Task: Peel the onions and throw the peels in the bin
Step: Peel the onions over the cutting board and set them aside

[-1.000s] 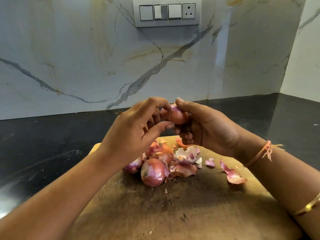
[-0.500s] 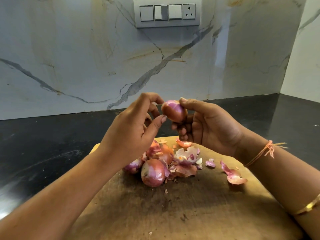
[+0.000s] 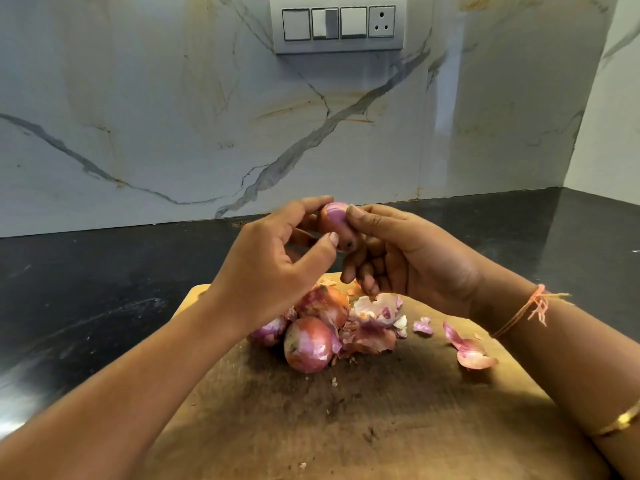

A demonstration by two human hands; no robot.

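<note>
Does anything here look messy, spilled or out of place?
Only the mess that peeling makes: loose peels lie heaped beside the onions on the wooden board, with a stray peel off to the right. No bin is in view. The left hand and right hand grip a partly peeled onion above it.

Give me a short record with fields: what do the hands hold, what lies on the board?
held: small reddish-purple onion, partly peeled
left-hand grip: pinches this onion
right-hand grip: holds it, thumb on top
surface: brown wooden cutting board on black stone countertop
on board: more red onions, pink papery peels
bin: not in view
</note>
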